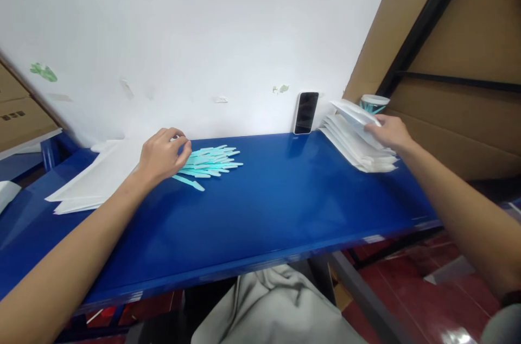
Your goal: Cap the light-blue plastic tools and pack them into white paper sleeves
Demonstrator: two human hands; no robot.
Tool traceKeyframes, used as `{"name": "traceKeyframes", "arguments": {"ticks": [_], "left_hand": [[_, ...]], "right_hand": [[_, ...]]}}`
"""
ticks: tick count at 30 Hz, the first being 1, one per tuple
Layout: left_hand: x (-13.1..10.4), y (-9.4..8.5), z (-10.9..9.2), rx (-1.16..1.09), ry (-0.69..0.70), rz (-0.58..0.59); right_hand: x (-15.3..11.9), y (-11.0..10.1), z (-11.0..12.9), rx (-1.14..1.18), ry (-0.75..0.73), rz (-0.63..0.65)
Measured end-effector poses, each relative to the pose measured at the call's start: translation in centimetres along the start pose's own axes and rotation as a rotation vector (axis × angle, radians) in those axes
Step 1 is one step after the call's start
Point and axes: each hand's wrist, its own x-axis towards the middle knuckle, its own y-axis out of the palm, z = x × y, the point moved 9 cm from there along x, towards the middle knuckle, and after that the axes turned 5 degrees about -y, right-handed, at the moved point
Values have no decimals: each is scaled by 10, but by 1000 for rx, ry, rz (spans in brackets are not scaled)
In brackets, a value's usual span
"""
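Observation:
My left hand (165,154) hovers at the left end of a pile of light teal sticks (214,160), its fingers curled together; whether it pinches anything is hidden. Left of it lie flat white envelopes (97,176), partly under my forearm. At the right, my right hand (388,131) grips the edge of a white envelope (356,116) at the top of a stack of white envelopes (352,148). Thumb and fingers are closed on that envelope, which is tilted up above the others.
A phone (306,113) leans upright against the white wall (228,34). Behind my right hand stands a white-rimmed cup (375,100) with teal sticks. The blue table's front edge (244,265) is near my lap. Cardboard (468,34) and a dark metal frame flank the right.

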Motion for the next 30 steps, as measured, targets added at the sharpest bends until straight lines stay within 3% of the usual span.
{"name": "traceKeyframes", "arguments": {"ticks": [3, 7, 14, 20, 24, 27, 30], "left_hand": [[-2, 4, -4, -39, 4, 22], [-6, 5, -4, -59, -18, 33], [-10, 11, -7, -70, -2, 62], [-14, 5, -10, -96, 18, 13], [-15, -8, -36, -142, 81, -5], [-8, -7, -69, -234, 100, 118], [3, -4, -106, -488, 111, 184]], "right_hand": [[-11, -8, 9, 120, 84, -10], [-19, -9, 42, 266, 136, 47], [-34, 25, 124, 252, 178, 414], [-49, 46, 193, 330, 24, 524], [-65, 52, 245, 607, -57, 550], [-78, 55, 285, 818, -87, 594], [-93, 59, 319, 980, -42, 704]]}}
